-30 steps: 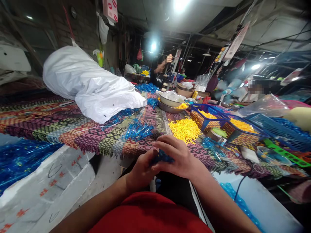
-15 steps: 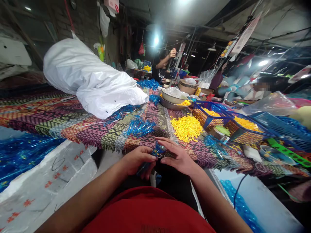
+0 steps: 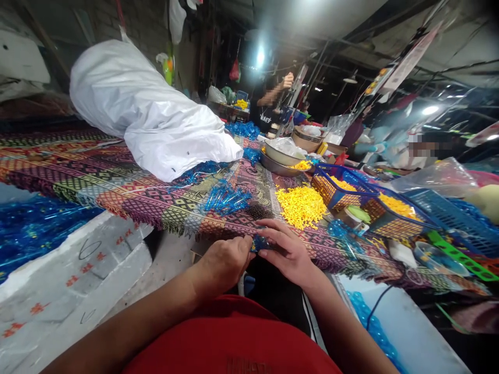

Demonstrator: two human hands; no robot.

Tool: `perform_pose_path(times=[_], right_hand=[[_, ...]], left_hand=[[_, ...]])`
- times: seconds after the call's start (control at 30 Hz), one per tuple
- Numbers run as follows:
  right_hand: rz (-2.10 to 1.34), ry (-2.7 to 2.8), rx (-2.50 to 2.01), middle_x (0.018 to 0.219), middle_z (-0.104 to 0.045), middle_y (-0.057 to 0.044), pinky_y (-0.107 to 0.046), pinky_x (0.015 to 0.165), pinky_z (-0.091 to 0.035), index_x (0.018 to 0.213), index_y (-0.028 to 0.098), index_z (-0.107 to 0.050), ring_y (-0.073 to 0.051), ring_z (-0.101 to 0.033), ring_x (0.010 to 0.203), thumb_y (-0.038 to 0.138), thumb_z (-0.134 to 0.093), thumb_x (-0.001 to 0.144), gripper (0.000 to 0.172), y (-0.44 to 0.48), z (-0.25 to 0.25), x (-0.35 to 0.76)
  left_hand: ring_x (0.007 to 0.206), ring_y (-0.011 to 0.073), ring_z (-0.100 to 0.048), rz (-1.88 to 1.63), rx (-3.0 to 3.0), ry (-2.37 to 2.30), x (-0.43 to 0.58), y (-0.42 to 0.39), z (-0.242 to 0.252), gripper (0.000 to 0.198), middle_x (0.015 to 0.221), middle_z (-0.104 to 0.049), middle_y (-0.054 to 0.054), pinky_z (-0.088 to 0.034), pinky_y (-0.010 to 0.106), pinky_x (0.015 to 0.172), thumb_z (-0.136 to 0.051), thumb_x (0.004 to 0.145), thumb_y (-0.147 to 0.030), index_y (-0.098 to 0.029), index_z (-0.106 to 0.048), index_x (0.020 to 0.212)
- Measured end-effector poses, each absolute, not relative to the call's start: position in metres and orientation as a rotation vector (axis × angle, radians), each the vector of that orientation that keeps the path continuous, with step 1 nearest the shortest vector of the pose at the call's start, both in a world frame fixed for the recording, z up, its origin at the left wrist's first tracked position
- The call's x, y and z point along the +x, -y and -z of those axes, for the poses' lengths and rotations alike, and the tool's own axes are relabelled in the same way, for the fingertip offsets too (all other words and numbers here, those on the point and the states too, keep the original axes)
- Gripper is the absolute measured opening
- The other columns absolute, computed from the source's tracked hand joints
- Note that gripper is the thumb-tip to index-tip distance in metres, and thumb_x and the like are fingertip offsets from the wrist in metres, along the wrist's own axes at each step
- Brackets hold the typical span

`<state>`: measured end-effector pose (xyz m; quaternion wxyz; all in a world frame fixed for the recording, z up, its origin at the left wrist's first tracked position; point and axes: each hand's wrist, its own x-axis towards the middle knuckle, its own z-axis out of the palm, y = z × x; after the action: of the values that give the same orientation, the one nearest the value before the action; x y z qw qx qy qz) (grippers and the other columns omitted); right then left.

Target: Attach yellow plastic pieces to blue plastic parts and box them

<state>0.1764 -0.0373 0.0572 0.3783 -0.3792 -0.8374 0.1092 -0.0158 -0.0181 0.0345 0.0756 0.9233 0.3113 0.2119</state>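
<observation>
We record left hand [image 3: 222, 265] and right hand [image 3: 290, 254] fingers [image 3: 275, 227] pinching a blue plastic piece [image 3: 259, 243] by the patterned-cloth tabletop [image 3: 167, 208] under a low ceiling [image 3: 323, 26].

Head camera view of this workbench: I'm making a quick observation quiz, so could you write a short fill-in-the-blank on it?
Between the left hand and the right hand, the small piece is ____. The loose heap on the patterned cloth is ____. The large sack lying on that cloth is ____.

blue; yellow; white
</observation>
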Motion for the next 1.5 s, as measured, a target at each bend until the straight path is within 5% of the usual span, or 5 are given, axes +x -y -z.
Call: perform_pose_path(times=[0.3, 0.87, 1.03, 1.2, 1.5], right_hand=[[-0.268, 2.119, -0.971, 0.095, -0.054, -0.007, -0.035, 0.073, -0.049, 0.105, 0.023, -0.057, -0.02, -0.054, 0.089, 0.02, -0.059, 0.079, 0.027, 0.048, -0.059, 0.168], [-0.366, 1.588, -1.158, 0.111, -0.053, -0.008, -0.04, 0.086, -0.046, 0.104, 0.023, -0.059, -0.021, -0.052, 0.1, 0.024, -0.063, 0.076, 0.028, 0.038, -0.032, 0.176], [-0.779, 1.251, -1.045, 0.109, -0.053, -0.007, -0.036, 0.071, -0.055, 0.106, 0.023, -0.053, -0.016, -0.06, 0.079, 0.028, -0.06, 0.078, 0.029, 0.038, -0.015, 0.165], [-0.968, 1.272, -1.058, 0.1, -0.059, -0.008, -0.04, 0.073, -0.055, 0.106, 0.02, -0.053, -0.02, -0.062, 0.085, 0.032, -0.052, 0.084, 0.025, 0.041, 0.007, 0.155], [-0.308, 1.807, -0.977, 0.103, -0.059, -0.006, -0.043, 0.09, -0.045, 0.102, 0.028, -0.064, -0.023, -0.054, 0.103, 0.022, -0.06, 0.079, 0.024, 0.045, -0.044, 0.158]], left_hand=[[0.077, 0.019, -0.061, -0.585, 2.638, -0.675, -0.022, 0.015, -0.036, 0.023, 0.087, -0.062, 0.008, -0.047, 0.029, 0.065, -0.031, 0.091, -0.025, -0.014, -0.048, 0.099], [0.091, 0.0201, -0.059, -1.035, 1.381, -0.781, -0.035, -0.001, -0.031, 0.038, 0.102, -0.062, 0.006, -0.052, 0.029, 0.069, -0.069, 0.064, -0.019, -0.017, -0.061, 0.101], [0.074, 0.0136, -0.061, -1.206, 1.057, -0.56, -0.018, 0.002, -0.033, 0.035, 0.098, -0.058, 0.002, -0.054, 0.03, 0.066, -0.071, 0.065, -0.021, -0.018, -0.056, 0.096], [0.088, 0.0143, -0.059, -1.32, 1.265, -0.65, -0.005, 0.008, -0.033, 0.02, 0.09, -0.062, 0.001, -0.047, 0.028, 0.082, -0.061, 0.076, -0.026, -0.018, -0.056, 0.094], [0.091, 0.0183, -0.061, -1.078, 2.053, -0.798, 0.001, 0.018, -0.029, 0.032, 0.102, -0.064, 0.007, -0.045, 0.027, 0.077, -0.049, 0.084, -0.032, -0.018, -0.05, 0.113]])
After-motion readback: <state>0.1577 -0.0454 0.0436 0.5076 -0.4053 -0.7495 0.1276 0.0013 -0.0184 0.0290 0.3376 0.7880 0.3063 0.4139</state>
